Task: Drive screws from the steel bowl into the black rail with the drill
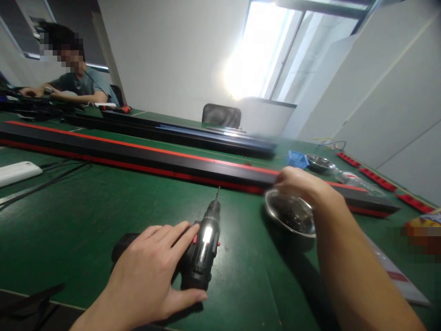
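Note:
A black cordless drill [203, 248] lies on its side on the green table, its bit pointing at the long black bar. My left hand [151, 264] rests over the drill's grip and body, fingers wrapped around it. My right hand [298, 181] is above the far rim of a steel bowl [310, 228] that holds small dark screws. Its fingers are blurred and partly hidden, so what they hold cannot be made out. The long black bar [172, 163] with red edges runs across the table just behind the bowl and the drill.
More dark bars [193, 138] lie farther back. A blue basket [297, 159] and another steel bowl [320, 162] stand at the right rear, near red strips [379, 180]. A white device [20, 174] with cables is at left. A person [82, 85] sits at the far left.

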`<action>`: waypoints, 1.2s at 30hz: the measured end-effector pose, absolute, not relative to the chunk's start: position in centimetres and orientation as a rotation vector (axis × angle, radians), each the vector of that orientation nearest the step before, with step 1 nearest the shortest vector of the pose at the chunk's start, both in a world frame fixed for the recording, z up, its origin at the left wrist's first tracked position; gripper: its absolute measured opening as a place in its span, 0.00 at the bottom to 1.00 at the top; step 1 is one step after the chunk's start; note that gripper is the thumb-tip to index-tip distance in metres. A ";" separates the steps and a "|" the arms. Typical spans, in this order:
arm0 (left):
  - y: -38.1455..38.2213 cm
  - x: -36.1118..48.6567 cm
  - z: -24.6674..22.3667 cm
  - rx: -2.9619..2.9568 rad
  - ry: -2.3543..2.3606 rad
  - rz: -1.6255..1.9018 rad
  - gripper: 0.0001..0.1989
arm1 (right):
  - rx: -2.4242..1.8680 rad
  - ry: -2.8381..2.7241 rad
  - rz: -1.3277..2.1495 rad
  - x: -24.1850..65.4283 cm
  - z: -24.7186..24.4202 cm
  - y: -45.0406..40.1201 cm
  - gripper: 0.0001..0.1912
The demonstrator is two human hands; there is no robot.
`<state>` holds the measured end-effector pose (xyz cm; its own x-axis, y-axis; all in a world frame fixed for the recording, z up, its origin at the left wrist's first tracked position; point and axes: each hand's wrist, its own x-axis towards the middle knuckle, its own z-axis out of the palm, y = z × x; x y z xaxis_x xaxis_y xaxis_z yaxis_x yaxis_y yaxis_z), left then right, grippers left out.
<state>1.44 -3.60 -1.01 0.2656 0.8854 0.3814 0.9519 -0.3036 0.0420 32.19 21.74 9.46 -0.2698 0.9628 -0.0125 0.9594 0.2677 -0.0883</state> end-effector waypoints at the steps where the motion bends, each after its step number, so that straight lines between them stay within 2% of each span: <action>1: -3.6 1.5 -1.0 -2.331 -1.715 -0.508 0.49 | -1.868 -2.471 0.172 31.7 9.5 21.7 0.06; 5: -3.5 1.5 -1.3 -2.327 -1.693 -0.527 0.49 | -1.582 -2.387 0.327 28.2 8.3 21.7 0.07; 10: -3.3 1.4 -1.5 -2.322 -1.684 -0.521 0.49 | -1.282 -2.011 0.885 22.0 3.4 20.8 0.10; 17: -3.4 1.6 -1.2 -2.353 -1.706 -0.511 0.49 | -1.323 -1.755 1.003 19.7 -2.0 20.3 0.10; 36: -3.5 1.7 -1.3 -2.338 -1.706 -0.517 0.48 | -1.221 -1.763 1.193 20.2 -2.5 20.5 0.09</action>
<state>1.69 -3.48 -1.25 0.2722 0.8784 0.3929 0.9487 -0.3133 0.0430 20.15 20.50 -2.49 -0.3338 0.9422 0.0273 0.3248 0.1421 -0.9351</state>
